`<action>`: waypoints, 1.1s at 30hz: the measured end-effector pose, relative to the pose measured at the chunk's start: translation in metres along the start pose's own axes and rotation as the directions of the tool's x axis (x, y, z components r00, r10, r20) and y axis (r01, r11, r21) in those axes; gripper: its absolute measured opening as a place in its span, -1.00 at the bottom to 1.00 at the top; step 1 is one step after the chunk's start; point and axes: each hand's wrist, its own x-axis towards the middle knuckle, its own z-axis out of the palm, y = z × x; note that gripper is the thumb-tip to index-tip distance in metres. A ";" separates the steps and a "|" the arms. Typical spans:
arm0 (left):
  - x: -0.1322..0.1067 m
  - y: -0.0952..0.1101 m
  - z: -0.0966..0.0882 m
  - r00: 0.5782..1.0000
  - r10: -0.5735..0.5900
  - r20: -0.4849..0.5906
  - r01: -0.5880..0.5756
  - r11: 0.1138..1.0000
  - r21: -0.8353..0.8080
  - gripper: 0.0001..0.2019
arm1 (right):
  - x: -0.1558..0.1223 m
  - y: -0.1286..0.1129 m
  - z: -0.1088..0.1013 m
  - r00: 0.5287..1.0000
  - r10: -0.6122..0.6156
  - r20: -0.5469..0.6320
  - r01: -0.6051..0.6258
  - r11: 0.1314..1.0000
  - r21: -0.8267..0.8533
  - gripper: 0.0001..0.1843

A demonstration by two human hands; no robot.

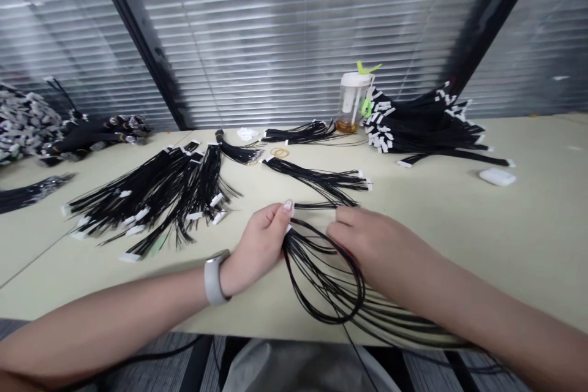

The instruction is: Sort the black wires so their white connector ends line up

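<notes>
My left hand [260, 245], with a white band on its wrist, pinches one end of a bundle of thin black wires [321, 282]. My right hand [367, 239] is closed on the same bundle a little to the right. Between the hands the wires run straight; below them they bend into a loop that hangs over the table's near edge. Just beyond my fingers lies a loose fan of black wires with white connectors [326, 180].
A large spread of wire harnesses [156, 196] lies left of my hands and a big stack [422, 125] at the back right. A clear bottle with a green lid [353, 101], rubber bands [279, 152] and a white case [497, 176] are on the cream table [505, 245].
</notes>
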 end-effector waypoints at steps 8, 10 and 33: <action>0.003 -0.004 -0.002 1.000 -0.022 -0.017 0.021 1.000 -0.011 -0.61 | -0.003 0.045 -0.034 0.707 0.507 -0.493 -0.328 0.853 0.407 -0.74; 0.003 -0.003 -0.001 1.000 -0.009 -0.018 0.009 1.000 0.006 -0.61 | -0.004 0.048 -0.039 0.587 0.593 -0.551 -0.131 0.741 0.658 -0.71; -0.008 0.011 0.004 0.991 0.111 0.069 -0.120 0.984 0.133 -0.63 | 0.014 -0.005 0.008 0.965 0.236 -0.111 -0.174 0.899 0.401 -0.64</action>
